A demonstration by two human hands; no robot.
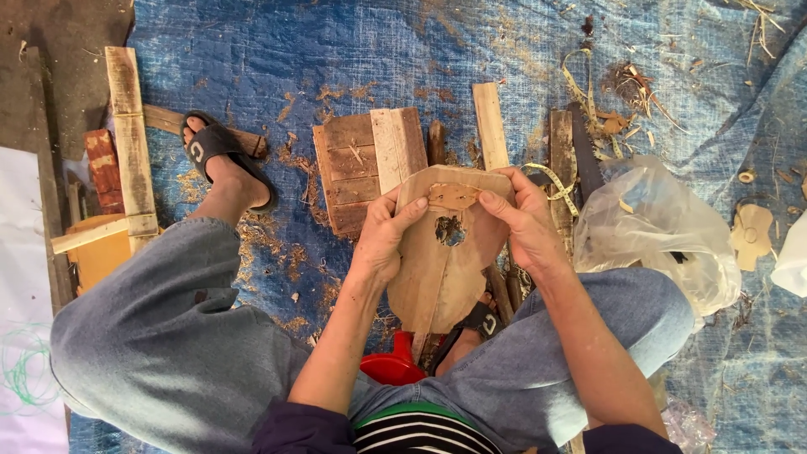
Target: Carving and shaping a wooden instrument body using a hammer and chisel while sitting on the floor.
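A flat, shield-shaped wooden piece (437,269) with a rough hole in its middle is held upright between my knees. My left hand (382,235) grips its left edge, thumb across the top. My right hand (525,223) holds the right edge, with the thumb pressing a small thin wood chip (452,196) against the upper face just above the hole. Both hands are closed on the piece.
A slatted wooden panel (357,168) and loose planks (490,126) lie on the blue tarp (336,50). A clear plastic bag (651,227) sits at the right, a yellow tape measure (559,185) beside it. Long planks (130,143) lie left, a red object (393,367) below.
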